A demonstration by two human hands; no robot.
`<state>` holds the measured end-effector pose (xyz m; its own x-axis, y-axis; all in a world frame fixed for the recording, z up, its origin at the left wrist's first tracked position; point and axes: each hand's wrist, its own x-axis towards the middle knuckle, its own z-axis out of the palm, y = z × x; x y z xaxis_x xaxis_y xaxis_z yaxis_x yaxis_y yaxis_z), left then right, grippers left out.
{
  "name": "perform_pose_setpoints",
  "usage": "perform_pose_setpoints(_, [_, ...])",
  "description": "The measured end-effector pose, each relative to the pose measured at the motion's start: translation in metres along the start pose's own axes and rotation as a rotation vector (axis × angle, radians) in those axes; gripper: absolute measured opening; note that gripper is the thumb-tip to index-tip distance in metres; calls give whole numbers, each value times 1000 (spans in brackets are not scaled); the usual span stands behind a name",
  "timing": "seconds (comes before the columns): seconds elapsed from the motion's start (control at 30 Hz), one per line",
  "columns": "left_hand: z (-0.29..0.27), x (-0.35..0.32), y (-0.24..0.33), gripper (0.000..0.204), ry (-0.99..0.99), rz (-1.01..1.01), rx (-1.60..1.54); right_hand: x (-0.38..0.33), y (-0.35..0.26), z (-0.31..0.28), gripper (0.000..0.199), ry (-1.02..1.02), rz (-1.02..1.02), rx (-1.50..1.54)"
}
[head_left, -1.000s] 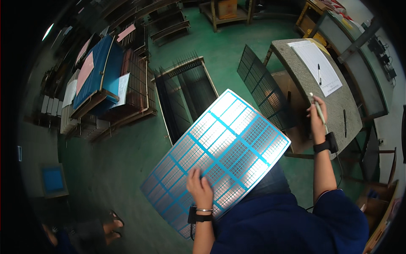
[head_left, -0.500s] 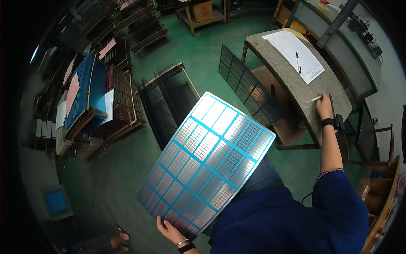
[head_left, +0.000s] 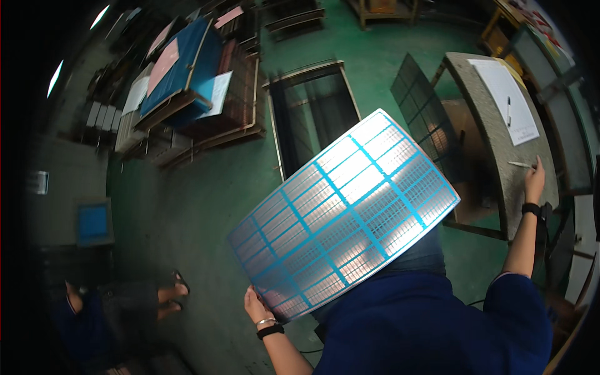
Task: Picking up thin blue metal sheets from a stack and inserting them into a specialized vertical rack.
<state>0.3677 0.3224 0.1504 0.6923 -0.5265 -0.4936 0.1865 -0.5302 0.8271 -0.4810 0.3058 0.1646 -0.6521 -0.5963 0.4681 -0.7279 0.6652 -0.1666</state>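
Observation:
A large, thin, shiny rectangular panel (head_left: pixel 350 209) with light-blue grid lines is held tilted in front of my body. My left hand (head_left: pixel 255 306) is closed on its near left corner, the thumb over the face and the other fingers hidden beneath. Over at the right, my right hand (head_left: pixel 534 180) rests by the edge of a grey-topped table (head_left: pixel 484 103). A slim white pen (head_left: pixel 520 164) sits in its fingers, with the index finger reaching past it. Farther up the table lie printed sheets (head_left: pixel 507 103) with a black pen (head_left: pixel 509 111) on them.
A dark gridded panel (head_left: pixel 428 112) leans beside the table. An open rack (head_left: pixel 275 134) stands on the green floor beyond my panel. Stacked blue panels (head_left: pixel 194 53) fill a rack at the far left. Another person's foot (head_left: pixel 180 284) shows at lower left.
My view has swung left, so the table and racks sit farther right. The held panel lies more sideways. More of the other person shows at lower left. My right hand still has the pen.

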Motion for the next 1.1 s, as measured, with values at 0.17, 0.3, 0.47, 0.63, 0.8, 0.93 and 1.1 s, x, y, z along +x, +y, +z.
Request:
perform_pose_setpoints(0.17, [-3, 17, -4, 38, -26, -114, -110, -23, -143, -26, 47, -132, -157, 491])
perform_pose_setpoints(0.3, [24, -1, 13, 45, 19, -184, -114, -51, -220, -8, 45, -330, -340, 645])
perform_pose_setpoints(0.47, [21, -9, 10, 48, -56, 71, -135, -86, -288, 50, 42, -723, -316, 863])
perform_pose_setpoints(0.63, [20, -33, 42, 44, -110, 190, -228, -82, -320, 54, 35, -864, -231, 1088])
perform_pose_setpoints(0.8, [15, -30, 50, 32, -166, 234, -288, -70, -320, 36, 27, -996, 118, 1325])
perform_pose_setpoints(0.93, [6, -20, 57, 17, -333, 339, -288, -48, -322, 0, 27, -919, 135, 1461])
perform_pose_setpoints(1.1, [25, -47, 106, 19, -267, 679, -327, -6, -320, -39, 25, -654, 143, 1763])
